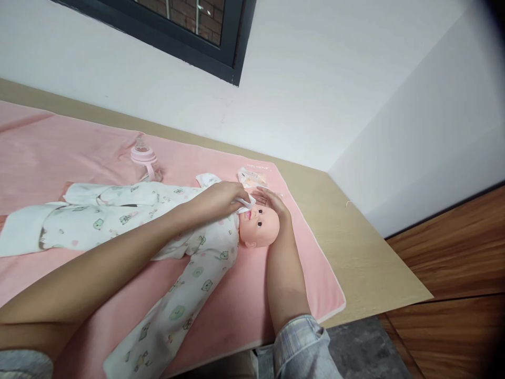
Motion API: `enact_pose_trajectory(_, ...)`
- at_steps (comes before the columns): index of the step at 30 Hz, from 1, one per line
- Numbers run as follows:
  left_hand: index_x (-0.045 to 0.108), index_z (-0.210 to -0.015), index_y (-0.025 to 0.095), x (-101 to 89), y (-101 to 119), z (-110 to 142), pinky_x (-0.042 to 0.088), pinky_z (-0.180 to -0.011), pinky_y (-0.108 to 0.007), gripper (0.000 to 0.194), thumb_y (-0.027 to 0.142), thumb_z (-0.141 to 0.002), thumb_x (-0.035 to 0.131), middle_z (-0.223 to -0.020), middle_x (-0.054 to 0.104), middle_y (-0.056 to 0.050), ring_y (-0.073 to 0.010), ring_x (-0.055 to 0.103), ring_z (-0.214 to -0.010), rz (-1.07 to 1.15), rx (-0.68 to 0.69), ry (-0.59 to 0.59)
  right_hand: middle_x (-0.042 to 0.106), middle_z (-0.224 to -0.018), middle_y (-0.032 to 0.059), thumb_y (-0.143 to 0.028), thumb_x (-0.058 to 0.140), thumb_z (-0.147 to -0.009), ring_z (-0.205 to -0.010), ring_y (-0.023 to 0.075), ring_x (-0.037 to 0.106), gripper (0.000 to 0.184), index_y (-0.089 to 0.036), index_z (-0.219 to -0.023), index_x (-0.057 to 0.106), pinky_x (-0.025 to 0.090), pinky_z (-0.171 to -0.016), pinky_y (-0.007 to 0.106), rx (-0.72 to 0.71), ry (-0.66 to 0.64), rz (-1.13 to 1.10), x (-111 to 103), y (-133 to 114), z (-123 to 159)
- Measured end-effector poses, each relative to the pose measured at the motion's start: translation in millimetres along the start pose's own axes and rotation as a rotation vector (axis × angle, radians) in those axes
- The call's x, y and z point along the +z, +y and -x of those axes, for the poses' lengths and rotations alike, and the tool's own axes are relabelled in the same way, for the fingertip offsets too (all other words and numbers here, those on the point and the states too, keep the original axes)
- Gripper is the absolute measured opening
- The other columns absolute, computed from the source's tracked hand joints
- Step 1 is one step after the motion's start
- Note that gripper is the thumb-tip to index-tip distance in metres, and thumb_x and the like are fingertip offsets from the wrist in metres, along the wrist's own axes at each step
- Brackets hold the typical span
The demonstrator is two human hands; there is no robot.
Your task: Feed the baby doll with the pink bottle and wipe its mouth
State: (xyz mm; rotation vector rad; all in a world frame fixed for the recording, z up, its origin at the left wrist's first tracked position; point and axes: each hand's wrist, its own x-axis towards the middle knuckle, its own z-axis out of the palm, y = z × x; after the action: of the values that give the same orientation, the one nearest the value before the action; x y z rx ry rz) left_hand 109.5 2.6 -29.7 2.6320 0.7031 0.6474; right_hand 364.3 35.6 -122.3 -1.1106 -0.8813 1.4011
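A baby doll [258, 226] lies on its back on a pink towel [244, 300], dressed in a white patterned sleepsuit [130, 218]. My left hand [221, 197] is closed on a small white wipe [246, 202] pressed at the doll's mouth and cheek. My right hand [272, 202] rests flat on the top of the doll's head, fingers stretched out, steadying it.
A pink-capped baby bottle [145, 160] stands on the towel behind the doll. A small wipe packet [252, 176] lies near the head. The beige table [355, 247] ends at the right over a wooden floor [453, 273]; white walls stand behind.
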Motion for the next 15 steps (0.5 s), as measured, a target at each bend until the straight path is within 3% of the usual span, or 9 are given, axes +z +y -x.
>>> enact_pose_trajectory(7,0.074,-0.095,0.018,1.3,-2.2,-0.7,0.043,-0.078,-0.029,0.031,0.009,-0.083,0.047,-0.098,0.068,-0.004,-0.0219,0.063,-0.093,-0.005,0.016,0.044,0.073,-0.089,0.0056,-0.024,0.056,-0.086,-0.102,0.0188,0.068,0.017,-0.018,-0.1,0.063,0.051,-0.1,0.04,0.0,0.026,0.012,5.3,-4.1,6.7)
enact_pose_trajectory(15,0.075,-0.09,0.017,0.3,-2.6,-1.8,0.045,-0.078,-0.026,0.035,0.005,-0.081,0.044,-0.096,0.069,-0.003,-0.0189,0.064,-0.09,0.064,0.099,0.074,0.073,-0.094,0.0044,-0.03,0.06,-0.083,-0.103,0.0199,0.068,0.019,-0.022,-0.1,0.064,0.051,-0.103,0.04,0.002,0.002,0.011,-0.8,0.6,0.5)
